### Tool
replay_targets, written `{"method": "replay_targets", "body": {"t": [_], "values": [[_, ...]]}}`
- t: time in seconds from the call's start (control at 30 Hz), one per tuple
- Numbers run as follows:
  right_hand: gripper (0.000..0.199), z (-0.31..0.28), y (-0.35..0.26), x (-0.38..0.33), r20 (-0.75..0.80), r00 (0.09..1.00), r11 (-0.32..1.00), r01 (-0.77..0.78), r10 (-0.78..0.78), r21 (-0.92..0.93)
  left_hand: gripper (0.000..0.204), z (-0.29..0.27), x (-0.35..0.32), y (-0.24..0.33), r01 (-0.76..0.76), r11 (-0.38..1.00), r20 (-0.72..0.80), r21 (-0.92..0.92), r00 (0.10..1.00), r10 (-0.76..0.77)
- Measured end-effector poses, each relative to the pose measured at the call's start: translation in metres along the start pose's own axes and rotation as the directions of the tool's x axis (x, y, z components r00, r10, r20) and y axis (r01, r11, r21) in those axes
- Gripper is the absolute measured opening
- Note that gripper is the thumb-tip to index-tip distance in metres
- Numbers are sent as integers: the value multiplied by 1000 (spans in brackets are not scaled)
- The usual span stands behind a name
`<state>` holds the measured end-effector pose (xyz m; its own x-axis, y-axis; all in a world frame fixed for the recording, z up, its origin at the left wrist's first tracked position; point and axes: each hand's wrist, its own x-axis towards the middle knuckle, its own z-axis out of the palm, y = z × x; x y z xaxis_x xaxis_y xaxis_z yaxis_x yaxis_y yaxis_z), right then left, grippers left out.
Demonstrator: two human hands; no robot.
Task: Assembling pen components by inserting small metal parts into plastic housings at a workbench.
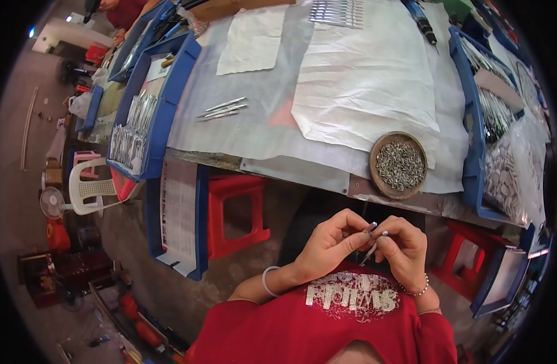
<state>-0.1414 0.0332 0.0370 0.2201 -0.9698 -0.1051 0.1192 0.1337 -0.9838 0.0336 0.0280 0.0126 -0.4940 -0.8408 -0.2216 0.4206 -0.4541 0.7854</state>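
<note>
Close in front of my chest, both hands meet at the fingertips, just off the table's near edge. My left hand [334, 240] is closed in a pinch, and whatever sits between its thumb and forefinger is too small to make out. My right hand [404, 244] is closed too, pinching a slender silver metal piece [368, 255] that points down toward my shirt. Nearest to the hands on the table stands a round wooden bowl [375, 162] full of small metal pins [401, 165]. Several slender silver metal pieces [224, 109] lie loose farther left.
White paper sheets [363, 85] cover the table. A row of silver pieces [336, 12] and a power screwdriver [422, 23] lie at the back. Blue bins [180, 79] with metal parts flank both sides; a plastic bag [515, 176] is at right. Red stools [237, 212] stand below.
</note>
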Motion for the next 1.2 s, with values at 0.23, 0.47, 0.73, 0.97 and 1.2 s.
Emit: {"method": "replay_targets", "body": {"t": [0.23, 0.47, 0.73, 0.97, 1.2], "values": [[6, -5, 5, 0, -43, 999, 1000, 16, -16, 9, 14, 4, 6, -4, -43, 999, -17, -1, 999, 43], [6, -12, 12, 5, -32, 982, 959, 174, -186, -226, 14, 5, 5, -6, -20, 995, -43, 95, 999, 24], [9, -17, 13, 1, -50, 984, 947, 152, -173, -283, 11, 8, 6, -6, 30, 979, -57, 201, 998, -19], [10, -18, 17, -3, -62, 983, 951, 153, -176, -267, 10, 11, 7, -11, 8, 957, -79, 290, 997, 16], [11, -18, 14, -8, -42, 977, 916, 183, -211, -356, 11, 12, 5, -13, -46, 884, -47, 466, 996, 77]]}}
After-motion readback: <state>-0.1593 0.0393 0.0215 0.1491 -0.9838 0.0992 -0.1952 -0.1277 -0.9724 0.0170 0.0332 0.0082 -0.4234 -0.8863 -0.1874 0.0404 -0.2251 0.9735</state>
